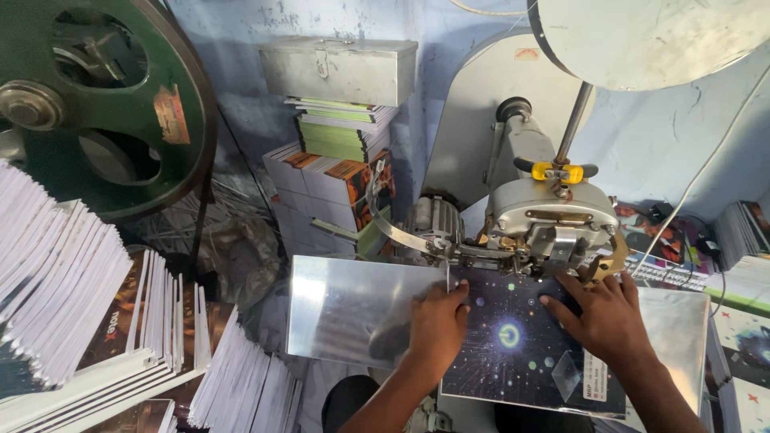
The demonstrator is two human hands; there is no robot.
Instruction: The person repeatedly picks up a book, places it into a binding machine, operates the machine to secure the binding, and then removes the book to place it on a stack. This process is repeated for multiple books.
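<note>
A dark notebook cover [513,345] with a starry pattern and a glowing ring lies on a shiny metal plate [345,309]. My left hand [437,321] presses flat on the cover's left edge, fingers together. My right hand [601,309] presses on its upper right part, fingertips near the head of the grey stitching machine [549,212]. Both hands hold the notebook down under the machine head.
A big green flywheel [96,96] stands at the upper left. Fanned stacks of notebooks [72,305] fill the left side. More stacks [337,172] sit behind, under a grey metal box [341,68]. Printed covers [746,337] lie at the right.
</note>
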